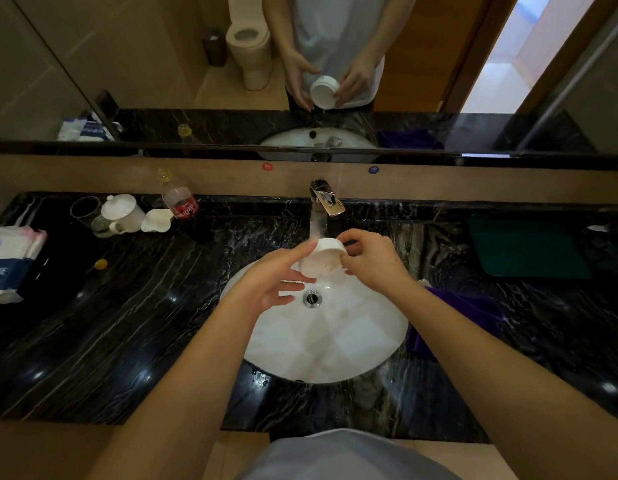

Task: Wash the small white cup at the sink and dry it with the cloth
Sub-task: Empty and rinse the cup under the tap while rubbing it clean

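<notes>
Small white cup [323,259]: held above the sink [335,341], just below the faucet [326,199], tipped with its foot up and its mouth away from the person.
Right hand [373,261]: fingers curled, pinching the cup by its edge.
Left hand [276,278]: fingers straight, laid against the cup's side, gripping nothing.
Water: a stream seems to fall from the spout, though the blur leaves this unsure.
Cloth [473,310]: purple, lying on the counter [127,323] just right of the basin, apart from both hands.
Step in hand: likely the washing, with the cup being rinsed or drained.
Next move: drying calls for one hand to keep the cup while the other takes the cloth.
</notes>
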